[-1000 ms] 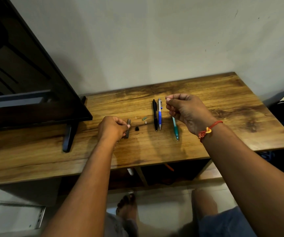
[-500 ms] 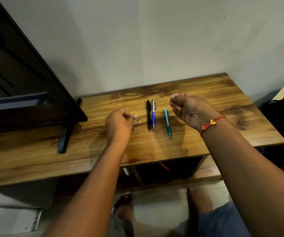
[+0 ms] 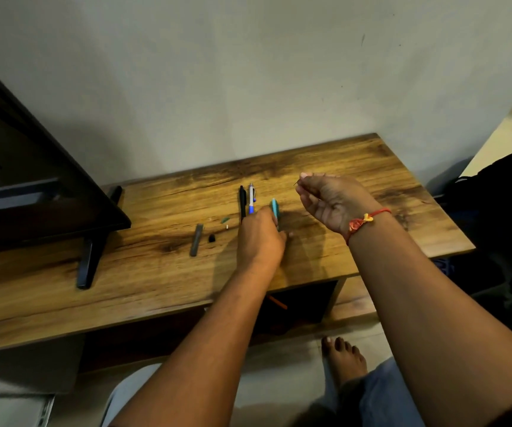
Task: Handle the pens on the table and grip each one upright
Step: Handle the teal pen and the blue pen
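Observation:
Three pens lie side by side on the wooden table [image 3: 371, 180]: a black pen [image 3: 242, 203], a blue-and-white pen [image 3: 251, 197] and a teal pen [image 3: 274, 208]. My left hand [image 3: 260, 238] lies over the teal pen with its fingers curled around the barrel; only the pen's far end shows. My right hand [image 3: 331, 201] is held above the table to the right of the pens, palm towards me. Its thumb and forefinger pinch a thin dark wire-like piece [image 3: 296, 183].
Left of the pens lie a grey barrel piece [image 3: 196, 240], a small black cap [image 3: 211, 238], a green bit [image 3: 224, 220] and a tiny white bit [image 3: 227, 227]. A black screen on a stand [image 3: 89, 257] fills the left. A dark bag [image 3: 501, 211] sits at the right.
My left hand has let go of the grey barrel piece, which now lies on the table, and has moved right onto the teal pen. My right hand stays raised and pinched.

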